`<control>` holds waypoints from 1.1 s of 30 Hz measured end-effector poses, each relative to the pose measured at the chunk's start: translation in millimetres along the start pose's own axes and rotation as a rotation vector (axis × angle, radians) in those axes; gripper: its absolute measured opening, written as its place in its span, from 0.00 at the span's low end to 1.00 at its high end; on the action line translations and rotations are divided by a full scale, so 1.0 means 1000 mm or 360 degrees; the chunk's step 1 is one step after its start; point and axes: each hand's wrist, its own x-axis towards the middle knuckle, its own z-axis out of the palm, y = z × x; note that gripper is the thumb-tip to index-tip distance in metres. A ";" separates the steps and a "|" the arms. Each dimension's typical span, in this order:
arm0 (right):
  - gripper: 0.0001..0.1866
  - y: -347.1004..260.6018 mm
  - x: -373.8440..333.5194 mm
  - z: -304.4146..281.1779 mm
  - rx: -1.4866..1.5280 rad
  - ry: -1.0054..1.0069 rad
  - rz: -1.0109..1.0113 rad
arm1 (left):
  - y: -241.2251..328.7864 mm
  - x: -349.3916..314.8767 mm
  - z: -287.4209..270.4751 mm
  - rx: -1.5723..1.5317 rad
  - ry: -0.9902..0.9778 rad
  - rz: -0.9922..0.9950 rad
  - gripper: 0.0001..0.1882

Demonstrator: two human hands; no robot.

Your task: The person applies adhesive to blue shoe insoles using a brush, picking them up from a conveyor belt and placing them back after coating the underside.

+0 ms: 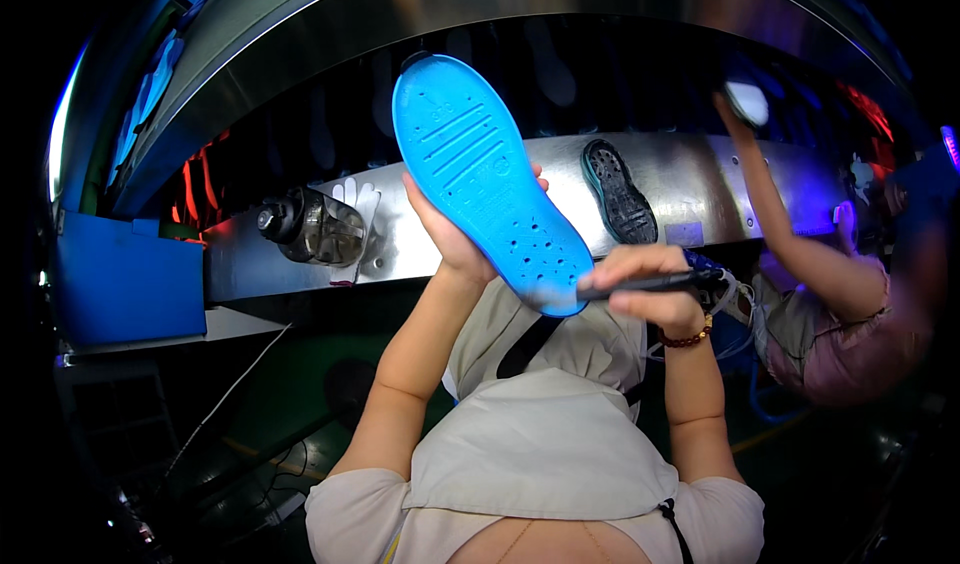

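My left hand (pixel 452 236) holds up a blue shoe sole (pixel 482 164) from beneath, thumb along its left edge and a fingertip showing at its right edge. The upturned face carries raised bars at the far end and small holes nearer me; something black sticks out at the far tip. In my right hand (pixel 672 304) is a brush with a dark handle (pixel 655 283), gripped between thumb and fingers. Its blurred bristle end (pixel 555 295) lies over the near end of the sole and seems to touch it.
On the steel ledge (pixel 400 214) are a dark bottle (pixel 325 226), white gloves (pixel 358 202) and a black sole with a teal edge (pixel 620 192). Dark soles line the opening behind. At right, another person's arm (pixel 790 224) reaches toward a white piece (pixel 747 103).
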 end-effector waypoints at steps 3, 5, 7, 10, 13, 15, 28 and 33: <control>0.13 0.001 0.001 -0.002 -0.0455 0.0208 0.0135 | -0.001 0.003 0.009 -0.0038 0.0129 -0.0026 0.50; 0.12 -0.001 0.001 0.000 -0.0514 -0.0074 -0.0028 | 0.003 0.003 0.001 -0.0044 0.0042 -0.0014 0.51; 0.11 -0.008 0.000 -0.004 -0.0179 -0.0238 0.0004 | 0.007 0.004 -0.003 -0.0056 -0.0042 -0.0008 0.51; 0.12 -0.006 -0.003 -0.003 0.0075 0.0222 0.0193 | 0.008 0.004 0.000 -0.0045 0.0003 0.0021 0.51; 0.11 0.007 -0.004 -0.005 -0.0368 0.0147 0.0150 | 0.007 0.006 0.002 0.0069 0.0117 0.0054 0.51; 0.10 0.009 -0.002 -0.006 -0.0332 -0.0124 -0.0012 | 0.011 0.007 -0.002 -0.0023 -0.0187 0.0020 0.51; 0.12 0.017 0.002 0.018 0.0332 0.0392 0.0161 | -0.019 -0.013 -0.011 -0.0244 -0.0613 -0.0276 0.38; 0.14 -0.015 0.002 -0.006 -0.0266 -0.0405 -0.0017 | 0.001 -0.014 -0.020 0.0003 -0.0591 -0.0498 0.33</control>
